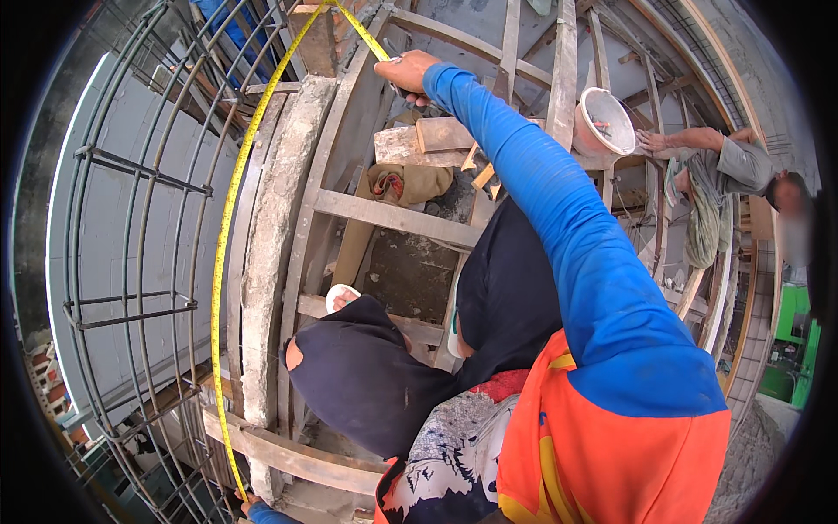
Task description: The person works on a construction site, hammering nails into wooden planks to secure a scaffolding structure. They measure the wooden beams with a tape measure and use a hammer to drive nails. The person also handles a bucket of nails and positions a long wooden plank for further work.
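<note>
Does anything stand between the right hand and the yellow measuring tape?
Nothing visible does: the right hand holds the yellow measuring tape, which bends near the picture's top and runs down to the left hand.

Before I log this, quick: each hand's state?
Left hand: at the yellow tape; grip cannot be told.
Right hand: closed, holding the yellow tape.

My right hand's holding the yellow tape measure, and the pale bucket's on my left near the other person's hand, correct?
Left is wrong: the head view shows the pale bucket on your right, near the other person's hand. Your right hand holds the yellow tape measure.
</note>
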`<state>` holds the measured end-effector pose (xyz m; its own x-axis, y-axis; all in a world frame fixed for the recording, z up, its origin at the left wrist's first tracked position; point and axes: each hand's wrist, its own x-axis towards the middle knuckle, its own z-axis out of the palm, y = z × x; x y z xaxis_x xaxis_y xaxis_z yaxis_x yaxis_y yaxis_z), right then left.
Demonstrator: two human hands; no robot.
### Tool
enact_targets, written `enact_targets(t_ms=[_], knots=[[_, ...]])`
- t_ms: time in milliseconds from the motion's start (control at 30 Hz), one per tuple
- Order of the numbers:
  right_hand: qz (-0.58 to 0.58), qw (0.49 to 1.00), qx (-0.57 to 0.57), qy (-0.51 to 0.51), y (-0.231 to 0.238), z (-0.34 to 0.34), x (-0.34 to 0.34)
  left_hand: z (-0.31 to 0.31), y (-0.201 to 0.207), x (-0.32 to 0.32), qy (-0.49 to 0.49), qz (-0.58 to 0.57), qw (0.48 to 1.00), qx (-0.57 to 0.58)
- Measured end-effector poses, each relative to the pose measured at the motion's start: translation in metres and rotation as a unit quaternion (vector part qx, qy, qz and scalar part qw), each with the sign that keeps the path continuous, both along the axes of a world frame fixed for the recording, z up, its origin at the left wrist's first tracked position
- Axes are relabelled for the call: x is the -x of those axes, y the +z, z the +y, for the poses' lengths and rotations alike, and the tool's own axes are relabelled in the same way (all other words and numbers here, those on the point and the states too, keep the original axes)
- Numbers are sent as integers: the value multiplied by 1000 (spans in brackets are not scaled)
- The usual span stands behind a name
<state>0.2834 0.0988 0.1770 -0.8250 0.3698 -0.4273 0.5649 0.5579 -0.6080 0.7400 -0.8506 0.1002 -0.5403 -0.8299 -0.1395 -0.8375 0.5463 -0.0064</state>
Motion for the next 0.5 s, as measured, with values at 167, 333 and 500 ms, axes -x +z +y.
enact_targets(t_ms=[167,333,500], knots=[[-3,1000,-12,10,1,0,3,-16,-9,-7,-25,43,999,-17],[20,1000,-9,6,-4,-1,1,5,0,0,87,138,983,-81],[-6,1000,-15,14,-2,7,-2,68,40,31,96,-5,992,-81]])
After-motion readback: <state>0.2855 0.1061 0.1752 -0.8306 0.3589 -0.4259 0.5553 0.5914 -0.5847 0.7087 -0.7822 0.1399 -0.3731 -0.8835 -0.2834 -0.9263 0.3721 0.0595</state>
